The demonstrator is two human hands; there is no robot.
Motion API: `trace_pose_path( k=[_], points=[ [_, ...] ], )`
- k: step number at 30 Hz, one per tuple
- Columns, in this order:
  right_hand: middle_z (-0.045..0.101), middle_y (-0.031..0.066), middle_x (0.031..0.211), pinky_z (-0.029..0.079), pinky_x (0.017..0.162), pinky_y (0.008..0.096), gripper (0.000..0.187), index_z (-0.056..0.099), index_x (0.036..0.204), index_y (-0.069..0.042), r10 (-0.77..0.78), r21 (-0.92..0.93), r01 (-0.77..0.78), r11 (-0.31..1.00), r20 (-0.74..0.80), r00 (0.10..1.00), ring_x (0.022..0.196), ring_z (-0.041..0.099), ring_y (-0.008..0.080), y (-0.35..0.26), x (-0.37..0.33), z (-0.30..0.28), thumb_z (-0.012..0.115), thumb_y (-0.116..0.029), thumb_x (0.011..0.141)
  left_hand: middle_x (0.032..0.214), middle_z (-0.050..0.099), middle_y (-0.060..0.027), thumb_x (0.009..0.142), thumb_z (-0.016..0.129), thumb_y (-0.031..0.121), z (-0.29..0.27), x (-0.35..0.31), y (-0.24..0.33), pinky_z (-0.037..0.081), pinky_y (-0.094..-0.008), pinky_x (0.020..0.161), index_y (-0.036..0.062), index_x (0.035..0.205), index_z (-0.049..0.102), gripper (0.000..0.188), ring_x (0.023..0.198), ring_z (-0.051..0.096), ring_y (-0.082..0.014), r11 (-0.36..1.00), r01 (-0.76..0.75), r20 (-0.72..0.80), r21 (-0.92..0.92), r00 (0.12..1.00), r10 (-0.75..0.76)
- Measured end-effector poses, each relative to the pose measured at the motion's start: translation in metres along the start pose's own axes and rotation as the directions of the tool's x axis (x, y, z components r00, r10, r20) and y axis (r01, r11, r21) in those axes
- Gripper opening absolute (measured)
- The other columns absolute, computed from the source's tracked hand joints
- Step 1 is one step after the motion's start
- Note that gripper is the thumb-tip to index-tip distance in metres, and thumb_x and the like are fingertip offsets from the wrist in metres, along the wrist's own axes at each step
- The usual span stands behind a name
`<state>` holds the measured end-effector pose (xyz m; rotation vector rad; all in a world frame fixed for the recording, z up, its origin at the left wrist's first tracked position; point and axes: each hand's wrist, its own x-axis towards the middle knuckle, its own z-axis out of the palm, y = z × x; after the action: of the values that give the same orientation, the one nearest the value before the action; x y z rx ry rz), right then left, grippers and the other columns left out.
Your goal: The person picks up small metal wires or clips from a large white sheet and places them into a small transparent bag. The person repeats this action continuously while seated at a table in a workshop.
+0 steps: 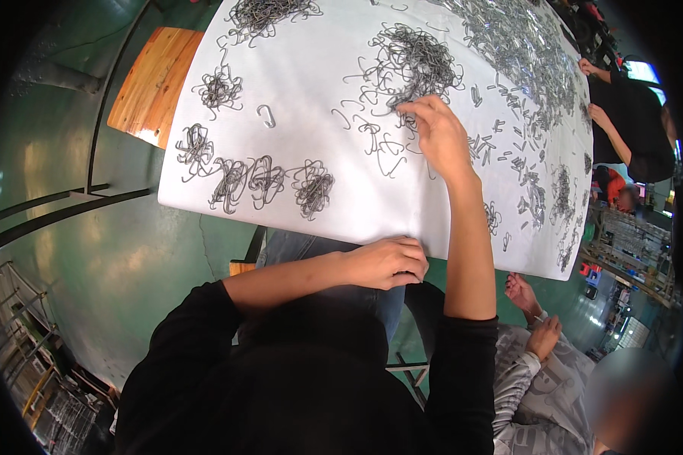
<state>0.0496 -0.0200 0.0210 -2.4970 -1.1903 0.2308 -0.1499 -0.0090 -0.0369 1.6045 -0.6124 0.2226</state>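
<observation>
My right hand reaches over the white-covered table to the near edge of a loose pile of bent grey metal hooks. Its thumb and forefinger are pinched on a metal hook, partly hidden by the fingertips. Several hooks lie scattered just below that hand. At the table's near edge rests my left hand, its fingers curled in; whatever they hold, if anything, is hidden. Small bunches of hooks sit along the table's near left side. One pale hook lies apart from them.
Many small shiny metal pieces cover the right part of the white tabletop. A wooden stool stands to the left. One person in a grey patterned top sits close at my right; another in black works at the far right.
</observation>
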Motion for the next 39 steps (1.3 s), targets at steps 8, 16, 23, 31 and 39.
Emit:
trace_pose_path(
  k=[8,16,23,31,39],
  points=[
    [0.060,0.0031,0.108,0.051,0.083,0.0375,0.038,0.069,0.109,-0.019,0.115,-0.200,-0.132,0.971,-0.095,0.989,0.104,0.059,0.0243,0.022,0.038,-0.009,0.052,0.004,0.084,0.096,0.061,-0.0062,0.081,0.068,0.008,-0.002,0.002,0.001,0.046,-0.0377,0.087,0.0045,0.085,0.065,0.006,0.094,0.056,-0.0261,1.000,0.026,0.022,0.013,0.999,-0.026],
    [0.064,0.0082,0.094,0.049,0.080,0.0382,0.013,0.068,0.096,-0.009,0.023,-0.022,-0.023,1.000,0.012,1.000,0.091,0.063,0.0273,0.001,0.019,0.002,0.066,-0.009,0.083,0.093,0.060,-0.0048,0.081,0.066,0.010,-0.001,0.002,0.001,0.045,-0.0359,0.088,0.0046,0.085,0.067,0.006,0.094,0.056,-0.0233,1.000,0.025,-0.007,0.015,1.000,-0.025],
    [0.064,0.0117,0.090,0.048,0.074,0.0405,0.012,0.061,0.090,-0.003,-0.124,-0.074,0.119,0.990,-0.063,0.990,0.083,0.061,0.0332,-0.020,-0.002,0.010,0.065,-0.013,0.084,0.091,0.061,-0.0051,0.080,0.069,0.010,0.004,0.004,0.006,0.046,-0.0359,0.087,0.0047,0.087,0.067,0.008,0.092,0.056,-0.0239,0.999,0.050,-0.037,0.017,0.998,-0.049],
    [0.065,0.0055,0.087,0.047,0.062,0.0245,0.014,0.058,0.094,-0.002,0.466,0.681,-0.205,0.703,-0.223,0.856,0.076,0.062,0.0115,0.001,-0.121,0.003,0.068,-0.003,0.083,0.088,0.066,-0.0054,0.079,0.072,0.003,0.011,0.005,0.020,0.050,-0.0337,0.079,0.0040,0.090,0.070,0.012,0.088,0.060,-0.0225,0.993,0.120,-0.128,0.024,0.985,-0.116],
    [0.064,0.0100,0.086,0.051,0.060,0.0247,0.024,0.052,0.102,0.001,0.742,0.947,-0.096,0.308,-0.176,0.646,0.072,0.066,0.0149,-0.028,-0.213,-0.017,0.067,0.002,0.084,0.083,0.065,-0.0062,0.079,0.071,0.002,0.013,0.009,0.032,0.048,-0.0330,0.077,0.0049,0.091,0.068,0.013,0.082,0.059,-0.0238,0.974,0.217,-0.191,0.062,0.961,-0.201]
  ],
)
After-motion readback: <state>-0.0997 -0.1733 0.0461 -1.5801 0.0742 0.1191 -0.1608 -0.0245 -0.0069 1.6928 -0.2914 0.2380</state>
